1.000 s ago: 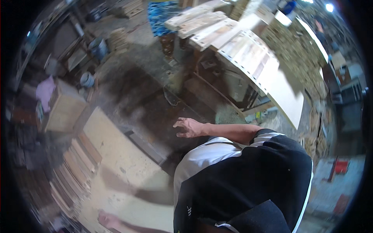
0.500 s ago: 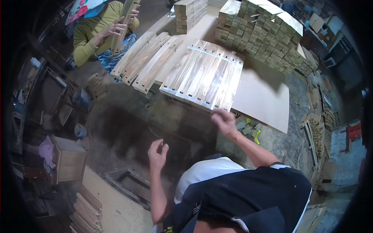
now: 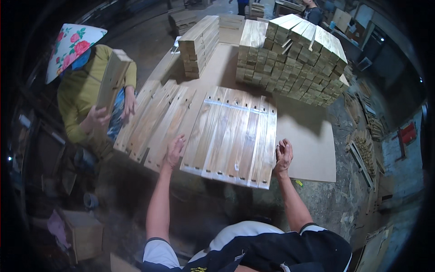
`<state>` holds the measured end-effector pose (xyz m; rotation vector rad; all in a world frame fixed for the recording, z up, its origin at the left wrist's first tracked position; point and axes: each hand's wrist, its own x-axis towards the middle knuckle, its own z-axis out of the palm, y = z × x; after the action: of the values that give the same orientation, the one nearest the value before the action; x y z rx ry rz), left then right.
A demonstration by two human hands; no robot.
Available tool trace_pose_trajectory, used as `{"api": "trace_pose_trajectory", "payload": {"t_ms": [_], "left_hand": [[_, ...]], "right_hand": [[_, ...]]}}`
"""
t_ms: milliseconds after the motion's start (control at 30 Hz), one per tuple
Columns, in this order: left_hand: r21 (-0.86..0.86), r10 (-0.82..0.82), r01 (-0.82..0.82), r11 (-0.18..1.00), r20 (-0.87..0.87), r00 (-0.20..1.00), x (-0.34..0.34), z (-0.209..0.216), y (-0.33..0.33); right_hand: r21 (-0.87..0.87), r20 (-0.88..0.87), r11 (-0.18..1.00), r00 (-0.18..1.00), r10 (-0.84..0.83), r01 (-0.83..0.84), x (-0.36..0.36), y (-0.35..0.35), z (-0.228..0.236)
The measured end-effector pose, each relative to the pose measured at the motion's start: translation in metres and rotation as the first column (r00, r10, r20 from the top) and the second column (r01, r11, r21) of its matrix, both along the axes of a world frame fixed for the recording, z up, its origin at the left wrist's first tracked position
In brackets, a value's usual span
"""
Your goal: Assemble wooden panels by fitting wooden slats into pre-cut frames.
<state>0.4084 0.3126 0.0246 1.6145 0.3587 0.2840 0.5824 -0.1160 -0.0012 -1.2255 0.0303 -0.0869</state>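
Observation:
A row of light wooden slats lies side by side on the table board, with dark slots near their ends and a pale bluish line across the far end. My left hand is at the near left of this row, open, above the gap beside another group of slats. My right hand is at the row's right edge, its fingers loosely bent and apart, with nothing seen in them. Whether either hand touches the slats I cannot tell.
Across the table to the left, a person in a floral conical hat holds a wooden piece. A small stack of wooden bars and a large stack stand at the back. The pale board extends right.
Both my hands have moved forward to either side of the slat row, and my view has shifted. The person opposite has tilted the wooden piece and lowered one hand.

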Motion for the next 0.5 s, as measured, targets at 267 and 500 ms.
{"api": "trace_pose_trajectory", "payload": {"t_ms": [267,500], "left_hand": [[-0.188,0.092,-0.044,0.981,0.255,0.963,0.097,-0.071,0.030],[-0.495,0.190,-0.056,0.867,0.225,0.956,0.107,-0.090,0.032]], "right_hand": [[0.076,0.054,0.992,0.994,0.096,-0.100,0.039,0.059,-0.030],[0.257,-0.143,0.960,0.977,0.155,-0.114,0.057,0.043,-0.062]]}}
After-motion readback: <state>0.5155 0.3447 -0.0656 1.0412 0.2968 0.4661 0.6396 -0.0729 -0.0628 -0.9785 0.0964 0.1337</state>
